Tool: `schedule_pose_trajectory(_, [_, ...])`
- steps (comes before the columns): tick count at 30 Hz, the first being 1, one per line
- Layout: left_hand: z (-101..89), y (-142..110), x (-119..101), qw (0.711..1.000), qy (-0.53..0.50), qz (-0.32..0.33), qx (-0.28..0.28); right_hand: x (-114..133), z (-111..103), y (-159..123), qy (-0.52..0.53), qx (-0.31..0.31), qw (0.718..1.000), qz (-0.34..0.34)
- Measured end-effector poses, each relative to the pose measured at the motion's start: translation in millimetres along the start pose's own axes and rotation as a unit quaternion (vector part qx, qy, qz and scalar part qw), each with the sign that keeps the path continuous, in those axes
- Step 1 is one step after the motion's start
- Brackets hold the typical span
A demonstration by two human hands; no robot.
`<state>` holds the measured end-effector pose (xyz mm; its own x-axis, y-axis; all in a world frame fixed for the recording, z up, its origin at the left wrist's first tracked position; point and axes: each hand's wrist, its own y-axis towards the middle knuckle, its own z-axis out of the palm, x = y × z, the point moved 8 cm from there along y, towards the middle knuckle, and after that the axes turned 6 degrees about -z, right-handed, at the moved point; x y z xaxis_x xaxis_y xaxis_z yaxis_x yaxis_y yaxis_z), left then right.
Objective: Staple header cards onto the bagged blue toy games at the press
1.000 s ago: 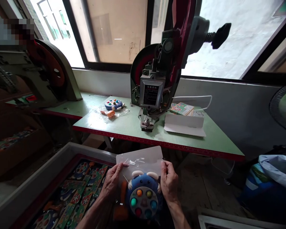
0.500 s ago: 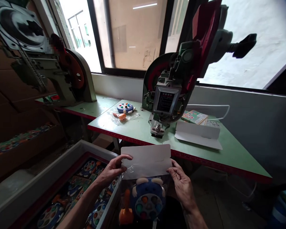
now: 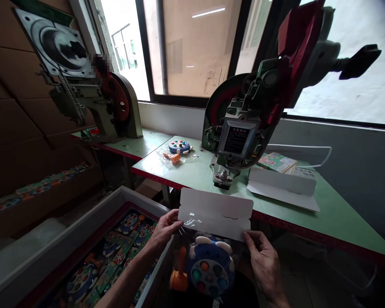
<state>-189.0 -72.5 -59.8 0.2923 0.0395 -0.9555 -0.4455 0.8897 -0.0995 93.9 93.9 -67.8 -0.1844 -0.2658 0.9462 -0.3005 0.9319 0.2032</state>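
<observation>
Between my hands is a white header card (image 3: pixel 216 207), creased along its length, with the glossy top of a clear plastic bag (image 3: pixel 191 221) over its lower left part. My left hand (image 3: pixel 163 231) pinches the card and bag at the left edge. At the lower right corner, my right hand (image 3: pixel 263 256) grips the card between thumb and fingers. Below the card, inside the bag, hang a round blue animal-shaped toy (image 3: pixel 210 259) with coloured buttons and an orange toy hammer (image 3: pixel 179 276).
A red and green stapling machine (image 3: pixel 244 115) stands on the green table (image 3: pixel 186 179); another machine (image 3: pixel 99 102) is further left. A folded white card (image 3: pixel 282 188), printed cards (image 3: pixel 277 161) and a blue toy (image 3: pixel 179 146) lie on the table. A grey bin (image 3: pixel 115 199) of packed toys is at left.
The view has swung to the left, so the table and machines appear further right. The card now tilts down to the right; my left hand's raised finger has closed onto its edge.
</observation>
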Motion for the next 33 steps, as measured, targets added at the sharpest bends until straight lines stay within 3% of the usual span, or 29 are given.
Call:
schedule_pose_trajectory(7, [-6.8,0,-20,0.990,0.126,0.037,-0.054,5,-6,3,-0.033,-0.013,0.999,0.002])
schedule_pose_trajectory(14, [-6.5,2,-23,0.994,0.109,0.018,-0.024,17,-1,4,0.002,-0.024,1.000,-0.020])
schedule_pose_trajectory(20, [-9.3,9,-27,0.992,0.125,-0.015,0.009,5,5,11,0.107,-0.044,0.993,0.003])
schedule_pose_trajectory(24, [-10.6,16,-27,0.992,0.112,-0.042,0.038,8,15,16,0.238,0.023,0.970,0.047])
schedule_pose_trajectory(28, [-13.5,16,-25,0.994,0.081,-0.064,0.027,11,24,17,0.287,0.113,0.948,0.082])
schedule_pose_trajectory(33, [-15.1,13,-13,0.996,0.057,-0.060,0.014,-8,28,16,0.299,0.117,0.941,0.109])
